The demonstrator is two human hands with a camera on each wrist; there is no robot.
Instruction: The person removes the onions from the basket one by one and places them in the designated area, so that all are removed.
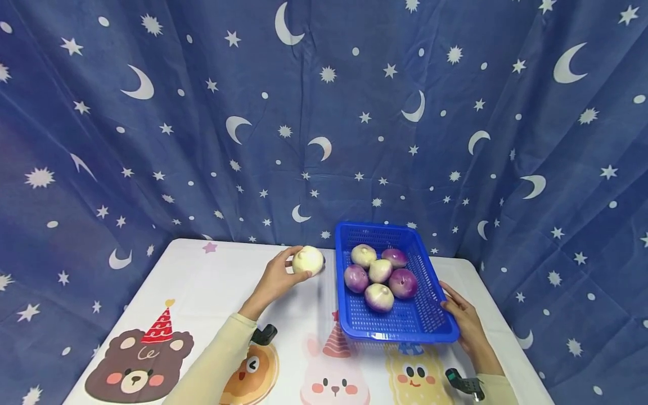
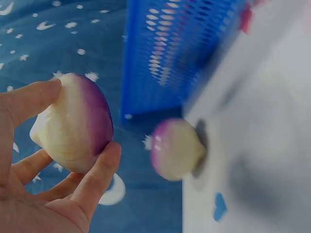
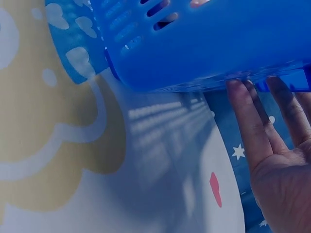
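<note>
In the head view my left hand point(image 1: 277, 277) holds a purple-and-white turnip point(image 1: 307, 261) by its sides, left of the blue basket point(image 1: 430, 336). The left wrist view shows thumb and fingertips spread around this turnip point(image 2: 73, 124), its pale pointed end toward the palm. A second turnip point(image 2: 176, 149) sits at the table's edge beyond it, mostly hidden from the head view. My right hand point(image 1: 467, 322) grips the basket's right rim near the front corner. Fingers point(image 3: 250, 121) meet the basket's outer side in the right wrist view. Several turnips point(image 1: 380, 271) lie inside the basket.
A white tablecloth point(image 1: 223, 281) with cartoon animals covers the table. Close behind the table's far edge hangs a blue curtain point(image 1: 354, 140) with moons and stars. The slotted basket casts a shadow point(image 3: 160, 141) on the cloth.
</note>
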